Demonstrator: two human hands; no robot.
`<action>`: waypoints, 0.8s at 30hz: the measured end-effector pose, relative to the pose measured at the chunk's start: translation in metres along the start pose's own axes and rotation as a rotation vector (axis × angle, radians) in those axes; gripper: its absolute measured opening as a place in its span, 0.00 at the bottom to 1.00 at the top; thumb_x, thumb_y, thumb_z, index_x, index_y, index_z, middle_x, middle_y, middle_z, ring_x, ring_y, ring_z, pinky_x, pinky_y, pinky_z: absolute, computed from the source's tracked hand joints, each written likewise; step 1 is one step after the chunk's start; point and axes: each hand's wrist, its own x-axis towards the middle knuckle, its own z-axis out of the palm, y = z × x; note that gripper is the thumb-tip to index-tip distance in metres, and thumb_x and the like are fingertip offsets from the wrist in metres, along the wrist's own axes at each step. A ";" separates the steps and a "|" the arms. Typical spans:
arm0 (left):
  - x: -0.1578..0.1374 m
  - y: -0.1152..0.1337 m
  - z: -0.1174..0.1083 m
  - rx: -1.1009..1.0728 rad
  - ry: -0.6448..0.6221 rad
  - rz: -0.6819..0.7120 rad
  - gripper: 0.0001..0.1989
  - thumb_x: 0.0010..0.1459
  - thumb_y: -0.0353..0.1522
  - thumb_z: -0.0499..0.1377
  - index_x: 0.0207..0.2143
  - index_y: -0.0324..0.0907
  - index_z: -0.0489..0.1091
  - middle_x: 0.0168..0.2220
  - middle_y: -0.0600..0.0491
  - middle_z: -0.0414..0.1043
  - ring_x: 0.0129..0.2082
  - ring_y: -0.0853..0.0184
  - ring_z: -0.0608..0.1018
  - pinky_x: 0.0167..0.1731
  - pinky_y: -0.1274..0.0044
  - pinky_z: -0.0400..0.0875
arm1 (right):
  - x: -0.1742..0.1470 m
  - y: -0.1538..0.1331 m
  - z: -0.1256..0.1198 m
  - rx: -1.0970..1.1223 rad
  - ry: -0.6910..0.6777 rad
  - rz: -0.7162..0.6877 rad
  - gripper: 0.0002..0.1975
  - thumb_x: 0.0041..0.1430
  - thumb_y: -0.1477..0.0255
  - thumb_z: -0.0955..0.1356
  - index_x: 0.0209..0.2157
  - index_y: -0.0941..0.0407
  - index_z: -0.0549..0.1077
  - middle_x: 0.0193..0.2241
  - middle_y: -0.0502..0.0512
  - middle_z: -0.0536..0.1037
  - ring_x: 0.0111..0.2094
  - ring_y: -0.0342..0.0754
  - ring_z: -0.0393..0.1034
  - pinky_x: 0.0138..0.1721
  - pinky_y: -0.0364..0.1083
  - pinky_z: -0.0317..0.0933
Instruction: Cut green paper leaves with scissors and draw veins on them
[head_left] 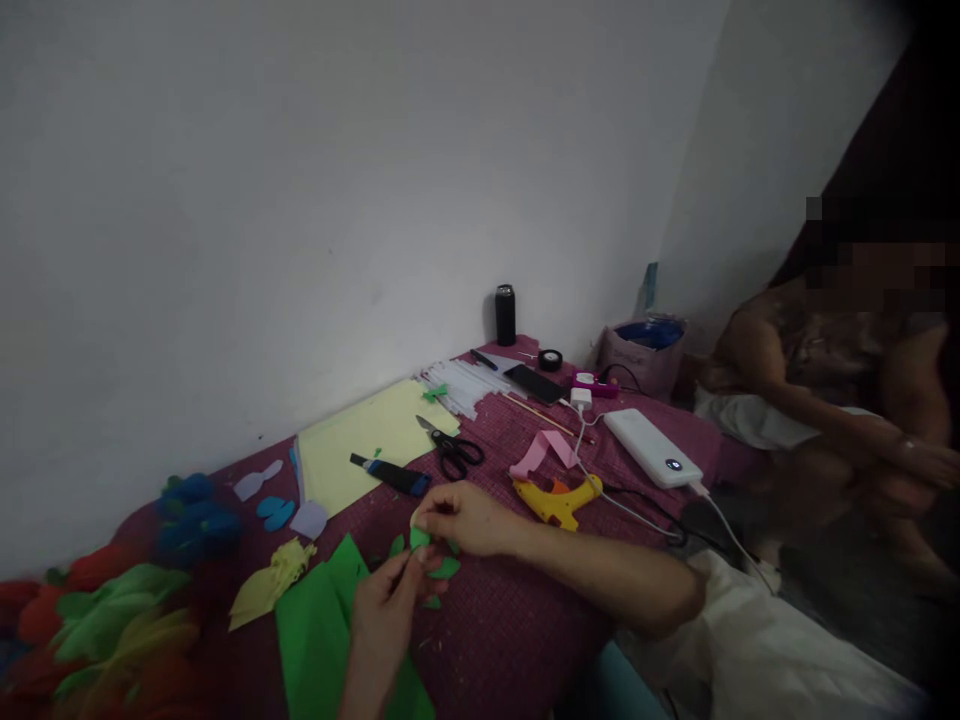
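Note:
My left hand [388,598] and my right hand [466,517] meet over the front of the table, both pinching a small green leaf-shaped piece [419,537]. It looks like paper or thin felt; I cannot tell which. More cut green pieces [445,569] lie just below my fingers, partly hidden. Under my left wrist spreads a folded green sheet [311,625]. Scissors [454,452] with black handles and a dark utility knife [391,475] rest beyond my hands. A yellow glue gun [559,502] lies right of my right hand.
Colourful petal bunches [124,610] fill the left. Pale yellow sheets [360,440], white sticks [465,385], a phone [534,383] and a black can [505,316] stand farther back. A white power bank [652,447] trails cables at right. Another person [817,390] sits beyond it.

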 end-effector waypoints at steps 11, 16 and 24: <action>-0.004 -0.001 -0.019 0.031 0.288 0.238 0.24 0.54 0.51 0.54 0.33 0.40 0.74 0.30 0.47 0.78 0.25 0.60 0.76 0.24 0.74 0.70 | -0.023 0.006 -0.015 -0.466 -0.248 0.011 0.07 0.50 0.72 0.69 0.30 0.55 0.80 0.22 0.50 0.79 0.22 0.44 0.69 0.20 0.39 0.50; -0.004 0.000 -0.017 0.088 0.312 0.226 0.26 0.53 0.54 0.53 0.33 0.40 0.75 0.28 0.48 0.77 0.25 0.60 0.76 0.26 0.73 0.71 | -0.023 0.000 -0.034 -0.589 -0.247 -0.007 0.10 0.51 0.75 0.67 0.31 0.52 0.80 0.25 0.51 0.81 0.27 0.47 0.73 0.24 0.40 0.54; -0.009 -0.008 -0.009 0.125 0.310 0.242 0.21 0.52 0.51 0.55 0.35 0.45 0.76 0.29 0.50 0.78 0.26 0.58 0.78 0.28 0.72 0.74 | 0.043 0.024 -0.114 -0.705 -0.256 0.104 0.06 0.56 0.73 0.68 0.34 0.55 0.78 0.31 0.50 0.80 0.33 0.45 0.73 0.34 0.41 0.64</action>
